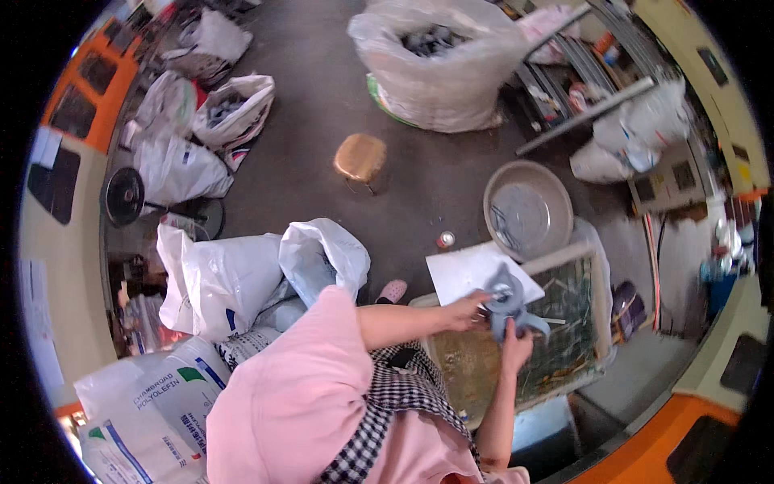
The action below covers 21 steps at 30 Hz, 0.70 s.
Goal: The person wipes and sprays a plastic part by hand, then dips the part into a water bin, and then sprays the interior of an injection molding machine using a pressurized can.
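A grey-blue moulded plastic part [506, 300] with a round, ring-like middle and a curved arm is held between my two hands, over the near edge of a white sheet. My left hand [469, 312] grips its left side, fingers closed on the rim. From below, my right hand [517, 345] pinches the lower portion, close to the curved arm. Whether it is one piece or several joined together, I cannot tell. Beneath lies the white sheet [451, 276], resting across the far edge of a worn, framed tabletop [598, 310] with thin scraps on it.
Beyond the table stands a round tan basin [528, 173] with some grey pieces inside. A wooden-topped stool [360, 156] and a small can [446, 239] are on the floor. White sacks [230, 278] crowd my left; a large plastic-lined bag [439, 85] of grey parts stands ahead.
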Available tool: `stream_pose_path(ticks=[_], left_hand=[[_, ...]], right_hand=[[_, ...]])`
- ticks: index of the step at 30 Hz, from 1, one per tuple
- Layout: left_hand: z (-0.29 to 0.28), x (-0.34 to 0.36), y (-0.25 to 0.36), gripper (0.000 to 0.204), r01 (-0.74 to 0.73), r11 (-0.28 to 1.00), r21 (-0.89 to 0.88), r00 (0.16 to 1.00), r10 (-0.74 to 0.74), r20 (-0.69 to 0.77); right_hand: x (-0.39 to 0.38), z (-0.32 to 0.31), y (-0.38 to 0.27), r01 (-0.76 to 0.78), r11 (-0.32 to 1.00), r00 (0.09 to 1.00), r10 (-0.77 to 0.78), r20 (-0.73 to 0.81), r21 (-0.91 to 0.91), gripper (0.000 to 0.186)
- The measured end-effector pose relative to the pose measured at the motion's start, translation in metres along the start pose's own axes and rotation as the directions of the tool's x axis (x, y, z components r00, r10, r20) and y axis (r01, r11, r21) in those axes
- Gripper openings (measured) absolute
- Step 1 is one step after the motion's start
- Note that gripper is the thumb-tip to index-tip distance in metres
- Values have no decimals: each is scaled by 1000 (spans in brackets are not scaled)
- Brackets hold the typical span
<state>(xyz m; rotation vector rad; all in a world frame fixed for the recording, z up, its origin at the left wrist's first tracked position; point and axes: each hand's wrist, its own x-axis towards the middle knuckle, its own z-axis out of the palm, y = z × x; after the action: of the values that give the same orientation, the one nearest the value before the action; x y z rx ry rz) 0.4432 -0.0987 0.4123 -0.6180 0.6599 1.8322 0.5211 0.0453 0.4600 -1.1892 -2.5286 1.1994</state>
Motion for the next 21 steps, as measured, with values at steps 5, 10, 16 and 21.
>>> stream_pose_path(ticks=[5, 10, 16, 21], left_hand=[[-112, -130, 182, 57, -620, 736, -272, 762, 648, 16], [-224, -364, 423, 87, -951, 310, 0, 270, 828, -491], [-292, -458, 434, 82, -967, 72, 245, -116, 728, -675], [-344, -330, 341, 74, -938, 339, 78, 121, 529, -840]], right_hand=[[4, 180, -222, 500, 854, 742, -507, 439, 141, 59], [-80, 281, -488, 763, 482, 282, -848, 448, 431, 79], [-96, 290, -447, 720, 443, -54, -732, 679, 534, 62], [17, 268, -221, 905, 421, 108, -360, 927, 58, 52]])
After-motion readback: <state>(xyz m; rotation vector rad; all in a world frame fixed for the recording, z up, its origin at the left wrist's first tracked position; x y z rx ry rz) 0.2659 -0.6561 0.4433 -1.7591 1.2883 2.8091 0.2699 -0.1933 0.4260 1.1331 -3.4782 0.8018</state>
